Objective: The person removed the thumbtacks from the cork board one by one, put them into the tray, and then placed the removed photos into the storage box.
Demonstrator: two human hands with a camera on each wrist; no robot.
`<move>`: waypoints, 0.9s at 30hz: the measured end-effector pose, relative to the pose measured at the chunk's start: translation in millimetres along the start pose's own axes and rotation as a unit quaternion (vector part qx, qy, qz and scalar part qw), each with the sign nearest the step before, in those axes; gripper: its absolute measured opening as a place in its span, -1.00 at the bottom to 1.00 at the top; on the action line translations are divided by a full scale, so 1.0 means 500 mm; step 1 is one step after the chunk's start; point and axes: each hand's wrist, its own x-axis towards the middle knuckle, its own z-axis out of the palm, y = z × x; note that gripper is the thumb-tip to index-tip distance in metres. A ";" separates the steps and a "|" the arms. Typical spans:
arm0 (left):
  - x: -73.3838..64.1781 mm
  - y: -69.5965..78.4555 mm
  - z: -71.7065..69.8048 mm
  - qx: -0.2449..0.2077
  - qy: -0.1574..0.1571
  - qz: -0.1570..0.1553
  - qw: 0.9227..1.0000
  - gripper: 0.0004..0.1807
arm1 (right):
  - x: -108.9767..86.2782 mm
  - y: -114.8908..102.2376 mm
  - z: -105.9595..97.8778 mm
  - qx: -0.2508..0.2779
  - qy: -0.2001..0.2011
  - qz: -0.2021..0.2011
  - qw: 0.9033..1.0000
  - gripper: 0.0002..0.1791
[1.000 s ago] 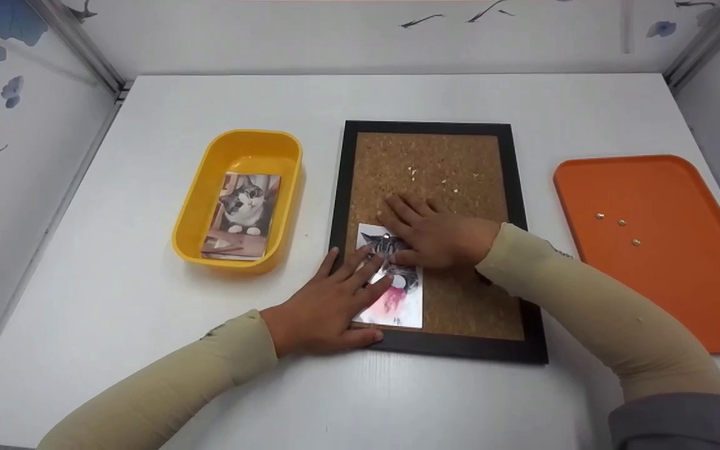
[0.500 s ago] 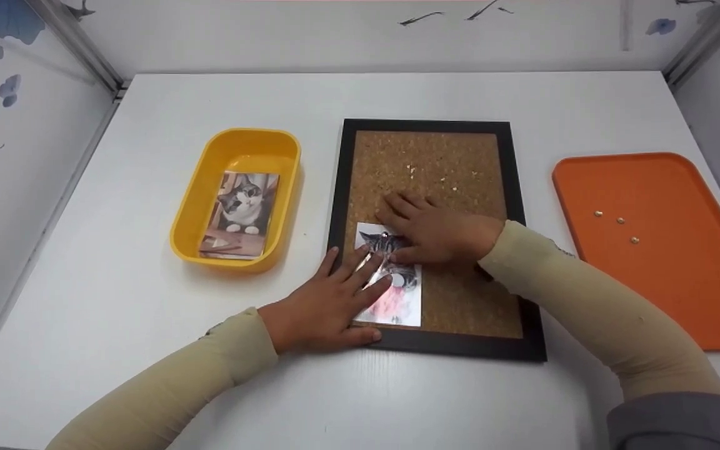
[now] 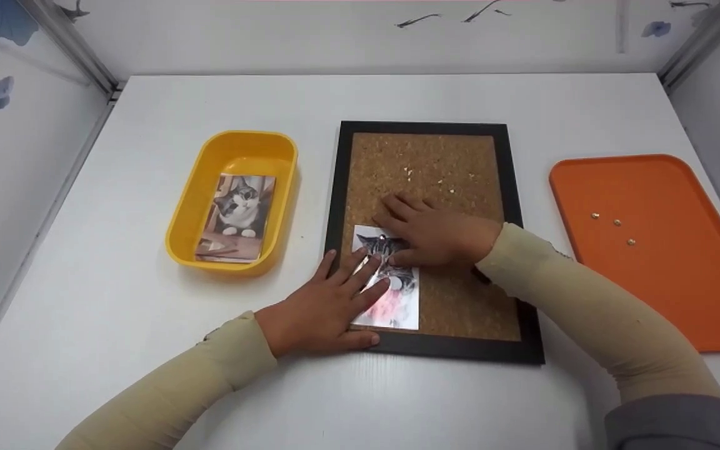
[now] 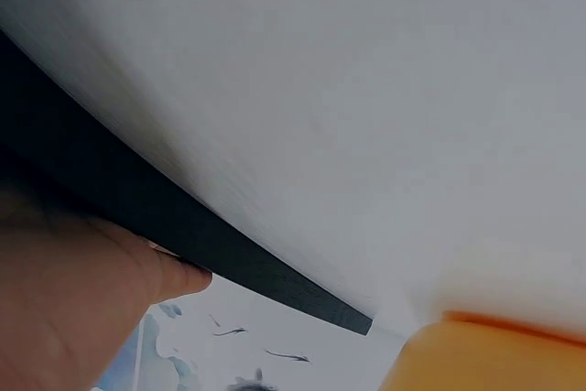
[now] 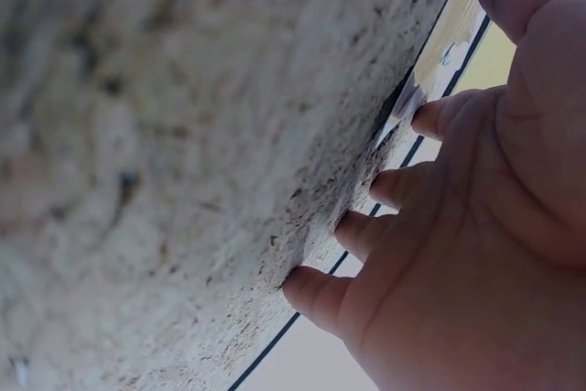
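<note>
A cat picture card (image 3: 402, 309) lies on the lower left of a black-framed cork board (image 3: 469, 306). Near its top edge shows a small shiny pin head (image 3: 382, 237). My left hand (image 3: 325, 306) spreads its fingers over the card's left side, with its thumb on the board's lower frame. Fingers splayed, my right hand (image 3: 438, 234) rests on the cork beside the card's upper right corner, its thumb over the card. In the right wrist view its fingertips (image 5: 307, 286) touch the cork. Part of the cat picture is hidden under both hands.
Left of the board stands a yellow bin (image 3: 179, 215) holding a stack of cat pictures (image 3: 238, 215). An orange tray (image 3: 666, 287) at the right carries 3 small metallic pins (image 3: 617, 222). Small pale specks (image 3: 452, 191) mark the upper cork.
The view shifts slightly. Both hands keep nearly the same place on the card and board.
</note>
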 end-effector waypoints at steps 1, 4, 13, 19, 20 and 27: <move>0.000 0.000 -0.001 0.001 -0.001 0.000 1.000 -0.08 | 0.001 0.001 -0.001 0.003 0.004 0.001 1.000 -0.13; 0.001 0.000 -0.001 0.001 -0.005 0.000 1.000 -0.08 | 0.004 0.011 -0.004 0.015 0.028 -0.018 0.999 -0.23; 0.003 0.000 -0.003 -0.006 -0.013 -0.003 1.000 -0.08 | 0.009 0.012 -0.019 0.018 0.072 -0.076 0.994 -0.43; 0.005 0.000 -0.003 -0.001 -0.007 0.002 1.000 -0.08 | 0.012 0.002 -0.016 0.026 0.062 -0.075 0.995 -0.45; 0.005 0.000 -0.003 0.001 -0.007 0.002 1.000 -0.08 | 0.012 0.001 -0.015 0.021 0.060 -0.074 0.995 -0.43; 0.001 0.002 -0.004 0.001 -0.011 -0.001 1.000 -0.08 | 0.010 -0.008 -0.002 -0.029 0.047 -0.068 0.996 -0.36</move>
